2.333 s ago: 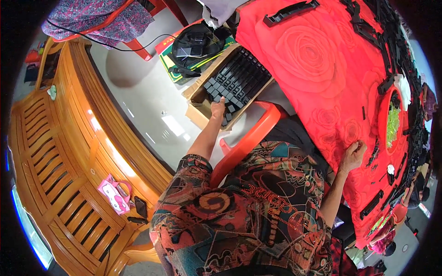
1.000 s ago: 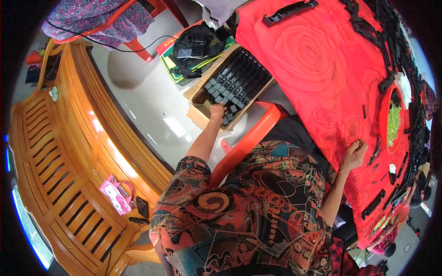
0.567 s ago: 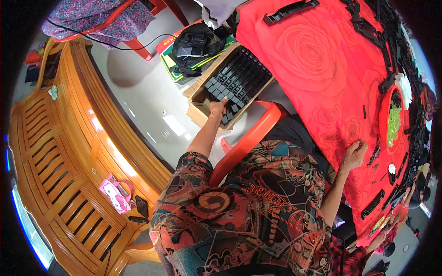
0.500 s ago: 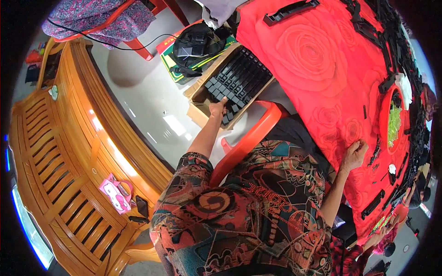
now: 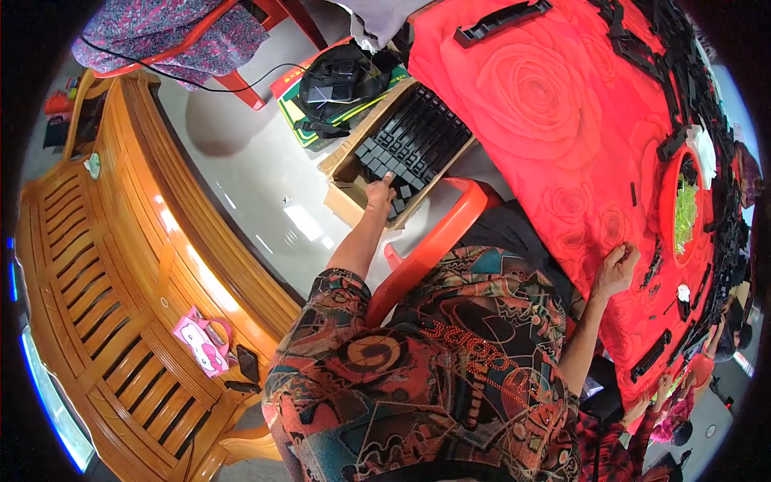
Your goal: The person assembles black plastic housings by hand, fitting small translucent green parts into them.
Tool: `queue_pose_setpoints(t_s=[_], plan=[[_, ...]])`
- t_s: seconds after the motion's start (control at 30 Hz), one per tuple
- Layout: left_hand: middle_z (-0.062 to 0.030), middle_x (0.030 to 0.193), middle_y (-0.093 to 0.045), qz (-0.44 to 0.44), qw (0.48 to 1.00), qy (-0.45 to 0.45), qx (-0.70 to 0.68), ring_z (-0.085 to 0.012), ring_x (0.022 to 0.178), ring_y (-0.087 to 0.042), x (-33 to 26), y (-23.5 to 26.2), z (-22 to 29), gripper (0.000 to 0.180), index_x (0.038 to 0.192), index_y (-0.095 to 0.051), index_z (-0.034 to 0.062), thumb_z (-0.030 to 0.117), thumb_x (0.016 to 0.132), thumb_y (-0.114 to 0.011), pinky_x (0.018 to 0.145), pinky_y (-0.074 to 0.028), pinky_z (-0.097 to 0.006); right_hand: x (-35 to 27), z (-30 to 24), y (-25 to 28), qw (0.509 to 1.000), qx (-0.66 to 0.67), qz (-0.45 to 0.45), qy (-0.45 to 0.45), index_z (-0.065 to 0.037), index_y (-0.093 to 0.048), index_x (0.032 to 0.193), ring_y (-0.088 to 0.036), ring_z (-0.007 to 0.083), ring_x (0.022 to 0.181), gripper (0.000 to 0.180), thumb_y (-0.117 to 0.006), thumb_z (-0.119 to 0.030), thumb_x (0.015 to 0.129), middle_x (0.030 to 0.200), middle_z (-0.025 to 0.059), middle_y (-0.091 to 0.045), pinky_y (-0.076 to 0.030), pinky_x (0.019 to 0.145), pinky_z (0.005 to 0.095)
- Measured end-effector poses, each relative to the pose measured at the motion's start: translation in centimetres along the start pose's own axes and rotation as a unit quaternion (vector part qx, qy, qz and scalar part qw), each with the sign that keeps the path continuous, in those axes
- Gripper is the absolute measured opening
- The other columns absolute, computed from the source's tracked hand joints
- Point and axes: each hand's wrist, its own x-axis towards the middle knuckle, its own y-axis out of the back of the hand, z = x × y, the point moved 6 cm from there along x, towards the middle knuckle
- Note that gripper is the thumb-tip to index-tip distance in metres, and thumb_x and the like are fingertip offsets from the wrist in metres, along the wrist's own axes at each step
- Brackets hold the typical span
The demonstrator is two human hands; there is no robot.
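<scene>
Two hands, two places. Left hand [image 5: 379, 191] is down in the cardboard box [image 5: 344, 186] on the floor beside the red plastic chair [image 5: 438, 241], fingers curled onto the black plastic parts [image 5: 414, 145] at the box's near end; it looks like a pinch on one piece, but I cannot tell if anything is actually lifted. Right hand [image 5: 614, 269] rests on the red rose-print tablecloth [image 5: 530, 88], fingers loosely closed, and whether it holds a small part is hidden from this angle.

Progress, as a judgement: early-to-mid. Box looks mostly full, parts packed in tidy rows, so plenty of stock is left. On the table, loose black pieces [image 5: 666, 72] crowd the far edge, one long black strip [image 5: 502, 18] lies apart at the top, and another strip [image 5: 652, 356] sits near the lower edge. Red bowl [image 5: 673, 173] with green bits inside stands just beyond the right hand. Table centre has no finished pile that I can make out.
</scene>
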Motion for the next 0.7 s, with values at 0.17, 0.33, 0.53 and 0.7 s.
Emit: queue_pose_setpoints(t_s=[0.17,0.33,0.53,0.7], plan=[[-0.0057,0.068,-0.046,-0.015,0.995,-0.069,-0.073,-0.0134,0.047,-0.039,-0.9,-0.4,0.2,0.027,0.086,-0.046,0.0003,0.012,0.074,-0.067,0.042,-0.034,-0.026,0.0,0.1,0.0,1.0,0.001,-0.004,-0.002,-0.01,-0.054,0.093,-0.061,0.0277,0.066,0.014,-0.049,-0.019,0.083,0.08,0.0114,-0.062,-0.046,0.054,0.0369],[-0.0067,0.072,-0.048,-0.014,0.997,-0.067,-0.045,-0.0135,0.051,-0.042,-2.1,-0.7,1.2,0.032,0.091,-0.044,-0.0015,0.013,0.074,-0.067,0.044,-0.036,-0.025,0.0,0.3,-0.1,1.0,-0.01,-0.009,-0.009,-0.01,-0.054,0.093,-0.061,0.0282,0.066,0.014,-0.049,-0.019,0.084,0.079,0.0122,-0.062,-0.046,0.054,0.0373],[-0.0058,0.064,-0.053,-0.05,0.986,-0.035,0.152,-0.0145,0.05,-0.047,-1.5,-1.0,2.3,0.029,0.075,-0.054,0.001,0.027,0.072,-0.067,0.044,-0.04,-0.028,-0.1,0.5,-0.1,1.0,-0.015,-0.013,-0.018,-0.01,-0.055,0.092,-0.06,0.0283,0.064,0.014,-0.05,-0.019,0.083,0.077,0.0123,-0.062,-0.046,0.053,0.0367],[-0.0104,0.075,-0.06,0.065,0.908,-0.156,0.383,-0.0179,0.062,-0.056,2.4,2.0,-0.4,0.05,0.081,-0.054,-0.0063,0.032,0.06,-0.077,0.055,-0.047,-0.03,0.1,-0.5,-0.2,1.0,0.017,-0.009,-0.005,-0.009,-0.055,0.091,-0.06,0.0282,0.064,0.014,-0.05,-0.019,0.083,0.077,0.0121,-0.062,-0.046,0.054,0.0363]])
